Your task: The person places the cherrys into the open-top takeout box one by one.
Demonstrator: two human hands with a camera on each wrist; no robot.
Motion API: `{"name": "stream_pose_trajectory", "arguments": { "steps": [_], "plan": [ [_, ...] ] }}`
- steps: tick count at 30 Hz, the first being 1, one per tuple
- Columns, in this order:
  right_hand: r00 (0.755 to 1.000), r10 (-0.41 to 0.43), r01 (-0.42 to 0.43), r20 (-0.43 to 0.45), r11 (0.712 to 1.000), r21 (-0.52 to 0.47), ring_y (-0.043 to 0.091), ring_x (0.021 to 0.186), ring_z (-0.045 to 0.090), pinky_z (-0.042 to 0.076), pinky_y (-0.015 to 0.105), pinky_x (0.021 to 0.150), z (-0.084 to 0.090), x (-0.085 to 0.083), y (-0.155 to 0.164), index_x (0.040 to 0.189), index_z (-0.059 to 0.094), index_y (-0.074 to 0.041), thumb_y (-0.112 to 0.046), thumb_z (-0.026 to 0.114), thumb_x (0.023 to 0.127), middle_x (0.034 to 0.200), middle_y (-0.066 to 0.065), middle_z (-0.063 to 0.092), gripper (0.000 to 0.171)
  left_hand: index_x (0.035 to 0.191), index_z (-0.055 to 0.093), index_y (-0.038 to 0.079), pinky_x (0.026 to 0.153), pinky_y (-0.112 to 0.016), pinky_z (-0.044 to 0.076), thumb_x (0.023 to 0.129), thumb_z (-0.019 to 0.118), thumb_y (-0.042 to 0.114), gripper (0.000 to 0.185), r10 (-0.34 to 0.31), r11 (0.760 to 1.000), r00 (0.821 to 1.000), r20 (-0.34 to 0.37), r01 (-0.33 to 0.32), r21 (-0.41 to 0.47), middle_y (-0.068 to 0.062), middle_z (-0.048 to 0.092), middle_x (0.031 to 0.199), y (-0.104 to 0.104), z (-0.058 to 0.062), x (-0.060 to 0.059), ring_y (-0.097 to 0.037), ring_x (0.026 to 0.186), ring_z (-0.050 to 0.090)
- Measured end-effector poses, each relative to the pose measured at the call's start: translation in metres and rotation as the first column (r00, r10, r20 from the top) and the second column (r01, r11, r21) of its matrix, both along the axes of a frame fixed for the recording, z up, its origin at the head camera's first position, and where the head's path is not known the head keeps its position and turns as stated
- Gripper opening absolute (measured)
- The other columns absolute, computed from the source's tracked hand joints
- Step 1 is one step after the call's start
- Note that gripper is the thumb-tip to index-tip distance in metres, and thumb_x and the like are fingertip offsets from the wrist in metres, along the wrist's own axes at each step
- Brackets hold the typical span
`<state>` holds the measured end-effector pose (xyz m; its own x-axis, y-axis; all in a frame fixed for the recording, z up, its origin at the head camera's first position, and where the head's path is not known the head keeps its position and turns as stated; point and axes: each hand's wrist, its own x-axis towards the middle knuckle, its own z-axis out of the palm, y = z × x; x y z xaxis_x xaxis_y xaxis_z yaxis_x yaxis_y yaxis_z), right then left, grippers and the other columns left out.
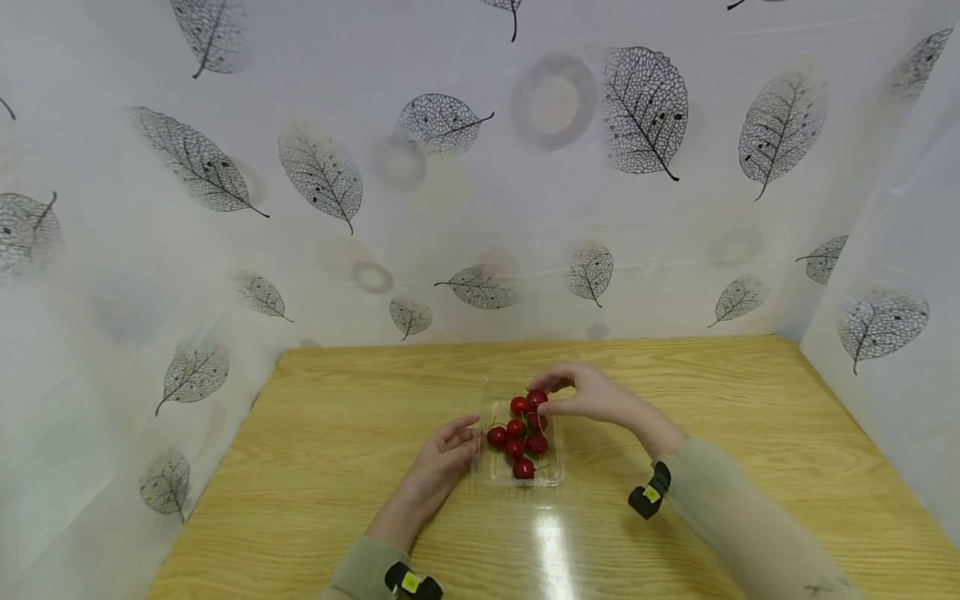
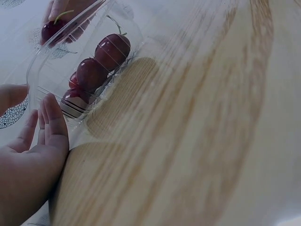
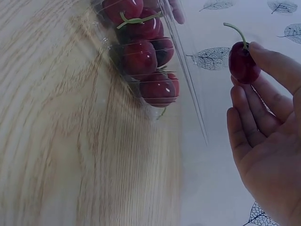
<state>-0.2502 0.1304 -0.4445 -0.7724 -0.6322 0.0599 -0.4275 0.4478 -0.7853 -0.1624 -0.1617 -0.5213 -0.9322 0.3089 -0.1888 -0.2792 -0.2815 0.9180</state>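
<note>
Currently right hand [image 1: 592, 396] pinches one cherry [image 3: 243, 62] above far end of clear tray [image 1: 487, 471], mid-table. Left hand [image 1: 442, 462], fingers straight, steadies tray's left wall. Risks, as judged: smooth cherry slipping from fingertips and rolling; light tray sliding if nudged.

In the left wrist view, the left hand [image 2: 28, 160] is cut off at 8 o'clock; the clear tray [image 2: 70, 70] blurs the cherries [image 2: 101, 59] behind its wall.
</note>
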Motion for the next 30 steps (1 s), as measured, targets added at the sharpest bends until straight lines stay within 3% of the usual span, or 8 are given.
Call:
{"name": "stream_pose_trajectory", "arguments": {
  "steps": [11,20,30],
  "plan": [
    [1.0,0.017,-0.017,0.006,1.0,-0.01,0.029,0.112,0.071,0.056,0.051,0.104,-0.009,-0.011,-0.022,0.126,0.075,-0.005,-0.017,0.083,0.091,0.117,0.01,0.078,0.038,0.157,0.035,-0.011,0.091,-0.019,0.052,0.104,0.055,-0.005,0.057,0.017,1.0,1.0,-0.004,-0.017,-0.01,0.001,0.059,0.121,0.001,-0.001,0.0,-0.006,0.11,0.061],
    [1.0,0.009,-0.009,-0.016,0.999,-0.049,0.023,0.101,0.073,0.061,0.045,0.097,-0.021,-0.01,-0.034,0.121,0.075,-0.001,-0.013,0.083,0.089,0.111,0.012,0.079,0.034,0.158,0.034,-0.01,0.092,-0.019,0.052,0.104,0.054,-0.003,0.057,0.01,0.999,1.0,0.006,-0.01,-0.03,0.002,0.059,0.122,0.0,-0.001,0.0,-0.006,0.111,0.061],
    [1.0,0.003,-0.003,0.004,0.998,-0.062,0.025,0.099,0.076,0.063,0.036,0.092,-0.027,-0.008,-0.04,0.118,0.075,0.002,-0.009,0.084,0.089,0.112,0.016,0.078,0.033,0.158,0.033,-0.009,0.093,-0.019,0.051,0.105,0.055,-0.001,0.058,-0.007,1.0,1.0,0.007,0.007,-0.03,0.001,0.059,0.124,-0.002,0.0,0.0,-0.006,0.113,0.06]
  ]
}}
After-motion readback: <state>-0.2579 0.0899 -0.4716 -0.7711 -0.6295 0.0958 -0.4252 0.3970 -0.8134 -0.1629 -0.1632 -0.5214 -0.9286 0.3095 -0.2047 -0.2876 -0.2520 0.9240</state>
